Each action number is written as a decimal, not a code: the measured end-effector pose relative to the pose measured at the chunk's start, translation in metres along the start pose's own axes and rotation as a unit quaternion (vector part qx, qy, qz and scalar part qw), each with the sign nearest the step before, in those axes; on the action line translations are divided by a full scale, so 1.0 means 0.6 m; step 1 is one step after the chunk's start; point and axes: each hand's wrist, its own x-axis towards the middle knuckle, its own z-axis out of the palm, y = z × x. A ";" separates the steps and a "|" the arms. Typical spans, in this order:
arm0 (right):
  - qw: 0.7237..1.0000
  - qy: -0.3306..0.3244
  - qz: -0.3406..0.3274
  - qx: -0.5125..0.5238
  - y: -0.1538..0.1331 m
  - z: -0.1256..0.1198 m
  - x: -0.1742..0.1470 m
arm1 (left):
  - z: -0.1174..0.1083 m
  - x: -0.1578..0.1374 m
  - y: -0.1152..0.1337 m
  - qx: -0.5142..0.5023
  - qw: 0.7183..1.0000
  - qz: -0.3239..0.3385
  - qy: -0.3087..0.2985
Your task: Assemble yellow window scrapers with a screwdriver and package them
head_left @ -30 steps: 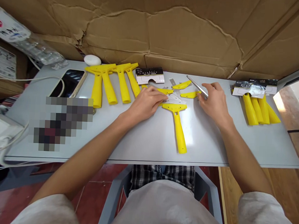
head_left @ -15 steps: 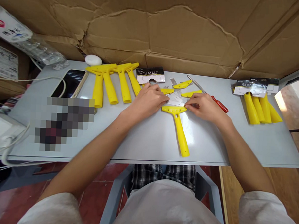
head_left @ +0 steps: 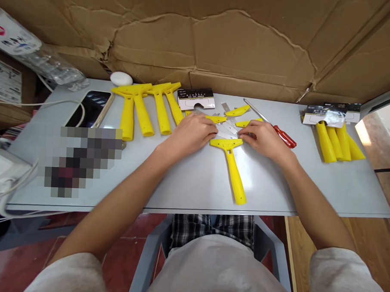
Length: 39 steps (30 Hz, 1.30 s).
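Note:
A yellow scraper handle point(head_left: 235, 175) lies on the table, its wide head pointing away from me. Just beyond that head, a thin metal blade point(head_left: 226, 134) stretches between my hands. The fingers of my left hand point(head_left: 195, 131) are closed at its left end; those of my right hand point(head_left: 263, 138) pinch at its right end. My fingers partly cover both ends. Behind the blade lie more loose blades point(head_left: 227, 107) and small screws, along with a yellow clamp piece point(head_left: 238, 111) and others like it.
A red-handled screwdriver point(head_left: 284, 137) lies beyond my right hand. Several yellow scrapers point(head_left: 144, 113) rest at left, more point(head_left: 331, 141) at right under black-and-white header cards point(head_left: 325, 116). Another card point(head_left: 196, 98), a phone point(head_left: 89, 109), a white oval object point(head_left: 121, 78) and cardboard point(head_left: 218, 48) are around.
Both hands have shifted only slightly, the right fingers a little to the left. The blade stays just beyond the scraper's head, and the scraper handle lies as before.

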 end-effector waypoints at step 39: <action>0.984 -0.113 -0.042 0.133 -0.034 -0.024 -0.013 | -0.007 -0.050 0.037 -0.091 0.994 -0.015 -0.058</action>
